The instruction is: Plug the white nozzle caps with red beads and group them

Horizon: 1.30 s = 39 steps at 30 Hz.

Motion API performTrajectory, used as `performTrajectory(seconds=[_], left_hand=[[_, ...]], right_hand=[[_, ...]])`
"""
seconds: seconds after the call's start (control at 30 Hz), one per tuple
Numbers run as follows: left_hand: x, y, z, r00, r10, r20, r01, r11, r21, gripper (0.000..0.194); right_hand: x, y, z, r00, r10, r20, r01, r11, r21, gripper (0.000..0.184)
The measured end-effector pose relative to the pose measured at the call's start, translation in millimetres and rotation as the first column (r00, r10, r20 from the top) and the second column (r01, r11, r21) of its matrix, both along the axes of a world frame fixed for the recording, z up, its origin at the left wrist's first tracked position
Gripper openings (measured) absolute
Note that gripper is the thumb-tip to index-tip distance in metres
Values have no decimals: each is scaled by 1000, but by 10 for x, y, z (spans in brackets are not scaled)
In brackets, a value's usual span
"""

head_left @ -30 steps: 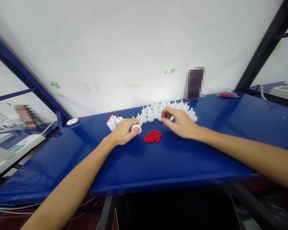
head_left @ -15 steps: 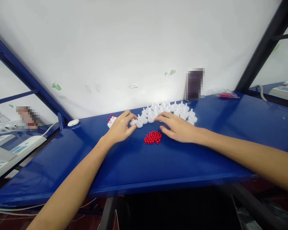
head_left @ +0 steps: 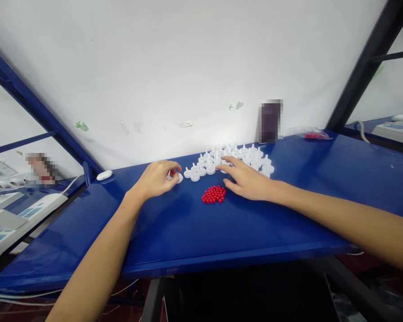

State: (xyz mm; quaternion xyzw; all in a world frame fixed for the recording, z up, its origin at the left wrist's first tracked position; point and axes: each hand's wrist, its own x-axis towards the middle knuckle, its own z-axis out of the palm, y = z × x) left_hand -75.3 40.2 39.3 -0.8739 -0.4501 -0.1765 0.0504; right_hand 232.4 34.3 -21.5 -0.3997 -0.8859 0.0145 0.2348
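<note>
My left hand (head_left: 157, 180) is curled at the left, its thumb and index finger round a red-tipped white nozzle cap (head_left: 180, 178). Only part of that cap shows, and the hand hides what lies behind it. My right hand (head_left: 243, 178) lies against the front of a cluster of white nozzle caps (head_left: 210, 170), thumb and fingers apart. Its fingers cover some of the caps; no held object shows. A patch of small red tips (head_left: 214, 195) stands on the blue table (head_left: 221, 232), just left of and below the right thumb.
A white oval case (head_left: 104, 175) lies at the table's back left. Leaning on the wall is a blurred dark phone-like object (head_left: 269, 122). A clear bag (head_left: 314, 134) with red pieces lies at the back right. Power strips (head_left: 30, 212) are on the far left.
My left hand has moved left, away from the edge of the white cap cluster. A white nozzle cap that was at its fingertips now stands free. The right hand has barely moved.
</note>
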Motion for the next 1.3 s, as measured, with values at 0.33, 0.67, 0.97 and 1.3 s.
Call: performTrajectory(seconds=[0.33, 0.67, 0.97, 1.3], left_hand=[[-129, 36, 46, 979, 107, -171, -158, 934, -321, 17], [-194, -5, 111, 989, 142, 50, -141, 990, -26, 26], [483, -145, -359, 963, -269, -1, 264, 949, -172, 28], [488, -118, -405, 970, -242, 31, 239, 915, -325, 18]], right_hand=[[5, 57, -36, 992, 31, -121, -42, 995, -86, 46], [-23, 1, 12, 983, 61, -176, -67, 997, -24, 42], [-1, 76, 23, 988, -135, -75, 135, 991, 1, 38], [17, 100, 53, 995, -92, 42, 93, 996, -5, 37]])
